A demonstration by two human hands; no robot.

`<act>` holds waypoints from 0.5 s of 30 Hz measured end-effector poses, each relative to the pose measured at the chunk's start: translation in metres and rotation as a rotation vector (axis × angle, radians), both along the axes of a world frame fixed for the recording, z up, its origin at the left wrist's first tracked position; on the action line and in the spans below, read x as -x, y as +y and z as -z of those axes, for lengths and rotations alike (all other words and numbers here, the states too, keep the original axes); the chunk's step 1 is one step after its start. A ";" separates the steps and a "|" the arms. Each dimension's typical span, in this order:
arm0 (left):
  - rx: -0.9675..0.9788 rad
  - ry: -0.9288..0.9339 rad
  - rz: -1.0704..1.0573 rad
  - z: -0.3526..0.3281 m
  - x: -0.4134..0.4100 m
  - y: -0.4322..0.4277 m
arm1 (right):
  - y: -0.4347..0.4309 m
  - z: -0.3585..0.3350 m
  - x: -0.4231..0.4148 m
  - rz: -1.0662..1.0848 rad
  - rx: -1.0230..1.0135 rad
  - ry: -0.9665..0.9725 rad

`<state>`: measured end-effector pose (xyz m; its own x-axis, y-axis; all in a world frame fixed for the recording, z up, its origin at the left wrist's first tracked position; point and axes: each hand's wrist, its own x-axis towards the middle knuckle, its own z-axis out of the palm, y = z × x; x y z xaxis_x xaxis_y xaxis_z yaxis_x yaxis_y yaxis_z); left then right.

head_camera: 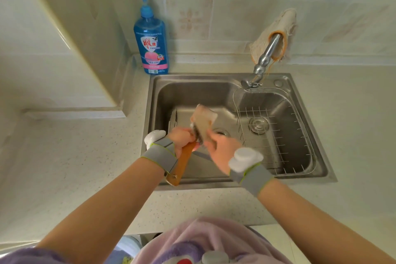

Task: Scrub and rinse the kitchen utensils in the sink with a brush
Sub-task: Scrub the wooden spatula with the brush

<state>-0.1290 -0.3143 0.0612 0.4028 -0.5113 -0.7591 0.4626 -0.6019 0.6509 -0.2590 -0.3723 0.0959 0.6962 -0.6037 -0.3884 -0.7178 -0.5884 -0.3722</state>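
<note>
Your counter surrounds the steel sink; a wire rack fills its right half, leaving the left basin open. Over that basin, your left hand clenches a brush by its orange handle. Your right hand grasps a blurred, pale utensil; its type is unclear. The bristles are mostly hidden between the hands.

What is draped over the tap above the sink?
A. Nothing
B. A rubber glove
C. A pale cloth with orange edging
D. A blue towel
C: a pale cloth with orange edging hangs over the metal tap behind the sink.
</note>
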 end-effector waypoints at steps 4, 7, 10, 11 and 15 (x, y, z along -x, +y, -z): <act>0.055 0.166 0.003 0.000 -0.001 0.001 | -0.025 0.012 -0.017 0.072 -0.058 0.018; 0.135 0.195 0.037 -0.003 0.004 0.003 | -0.040 0.012 -0.021 0.196 -0.055 0.024; 0.188 0.124 0.003 0.004 -0.001 0.002 | 0.003 0.013 -0.013 0.116 -0.060 -0.056; 0.197 0.115 0.008 0.005 -0.002 0.004 | 0.009 0.015 -0.013 0.094 -0.070 -0.069; 0.291 0.207 0.088 0.002 0.001 0.016 | -0.031 0.019 -0.025 0.212 -0.120 0.026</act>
<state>-0.1298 -0.2983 0.0595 0.2010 -0.7437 -0.6375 0.5571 -0.4485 0.6989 -0.2342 -0.4038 0.0767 0.5479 -0.6835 -0.4824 -0.8307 -0.3766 -0.4099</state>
